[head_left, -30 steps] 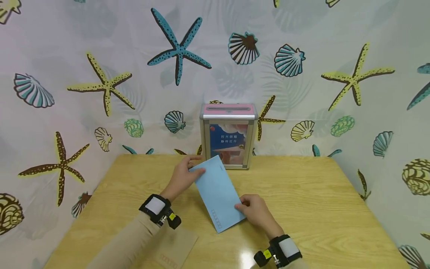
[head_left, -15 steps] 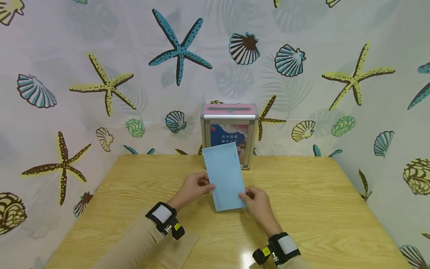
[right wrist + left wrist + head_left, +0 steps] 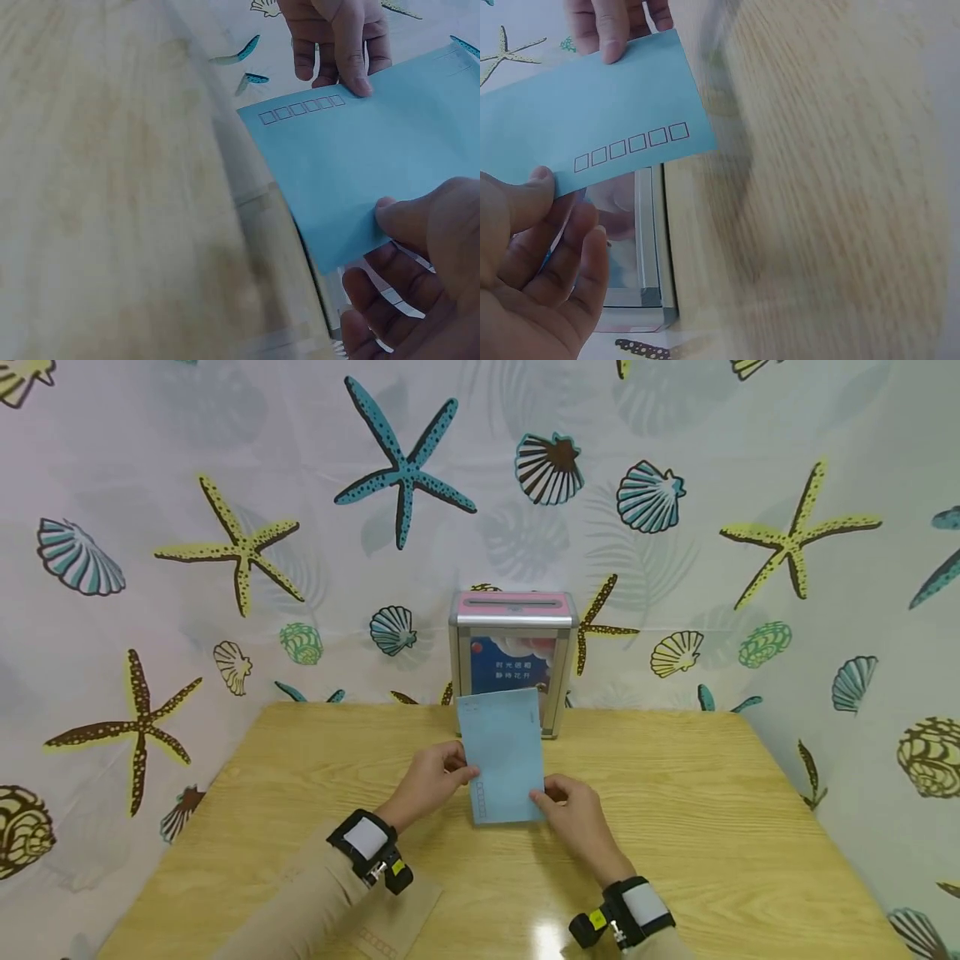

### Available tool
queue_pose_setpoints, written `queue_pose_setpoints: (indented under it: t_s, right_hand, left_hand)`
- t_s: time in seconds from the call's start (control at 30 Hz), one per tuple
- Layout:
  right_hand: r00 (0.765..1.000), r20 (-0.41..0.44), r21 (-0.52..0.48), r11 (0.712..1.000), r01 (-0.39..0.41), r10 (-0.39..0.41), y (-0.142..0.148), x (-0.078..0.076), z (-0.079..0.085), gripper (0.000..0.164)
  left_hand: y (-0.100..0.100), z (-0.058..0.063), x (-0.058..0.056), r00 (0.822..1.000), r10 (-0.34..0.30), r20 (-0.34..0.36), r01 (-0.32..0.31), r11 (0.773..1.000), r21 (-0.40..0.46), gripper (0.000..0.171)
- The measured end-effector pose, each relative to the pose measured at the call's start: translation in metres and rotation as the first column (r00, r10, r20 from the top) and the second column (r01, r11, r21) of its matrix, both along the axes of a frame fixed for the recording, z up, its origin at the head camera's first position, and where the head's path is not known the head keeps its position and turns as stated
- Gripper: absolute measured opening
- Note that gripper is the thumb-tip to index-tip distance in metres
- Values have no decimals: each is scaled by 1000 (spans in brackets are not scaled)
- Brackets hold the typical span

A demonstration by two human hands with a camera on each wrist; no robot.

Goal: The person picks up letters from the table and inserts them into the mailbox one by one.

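Head view: a blue envelope (image 3: 504,752) is held over the table (image 3: 712,793), its far end overlapping the lower front of the box (image 3: 514,618); from here I can't tell if they touch.
Left hand (image 3: 431,781): pinched tight on the envelope's left edge, thumb on its face by the red squares (image 3: 632,146), fingers curled behind.
Right hand (image 3: 577,818): the same tight pinch at the right edge, near the lower corner.
Box: pink slotted top, standing by the patterned cloth (image 3: 300,443).
Brown envelope (image 3: 401,920): on the table, partly under the left forearm.
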State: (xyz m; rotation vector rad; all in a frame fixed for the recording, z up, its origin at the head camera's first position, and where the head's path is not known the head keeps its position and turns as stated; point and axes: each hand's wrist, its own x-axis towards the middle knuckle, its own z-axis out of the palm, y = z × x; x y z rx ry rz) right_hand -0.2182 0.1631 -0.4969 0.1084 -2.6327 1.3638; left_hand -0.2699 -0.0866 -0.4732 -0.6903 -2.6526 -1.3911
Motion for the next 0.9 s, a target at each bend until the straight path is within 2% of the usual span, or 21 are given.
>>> queue_pose_setpoints:
  t_s: [0.1,0.23,0.47,0.57,0.67,0.83,0.9]
  right_hand:
    - [999,-32,16,999,-36,36,4,-7,10,11]
    - [992,-83,62,994,-90,95,8,-18,24,10]
    - [965,-230,90,990,-111,129,10,-30,49,13]
    - [951,-273,89,988,-123,143,10,-33,62,12]
    - [947,-257,125,978,-167,194,11,-37,73,10]
    - [932,-185,186,942,-278,311,17,-45,85,11]
    - [924,-173,201,931,-306,341,21,-49,89,11]
  left_hand:
    - [1,2,-2,999,-3,-54,0,998,-60,12]
    - [2,2,-4,994,-39,-100,26,992,-127,14]
    - [1,3,-7,992,-49,-115,38,995,-98,15]
    - [-1,5,-7,989,-68,-130,53,992,-114,17]
    - [-1,4,-9,988,-86,-126,65,985,-161,16]
    - [-6,-7,-12,991,-117,-59,98,962,-257,18]
    - [-8,-8,-14,991,-126,-36,113,957,-266,18]
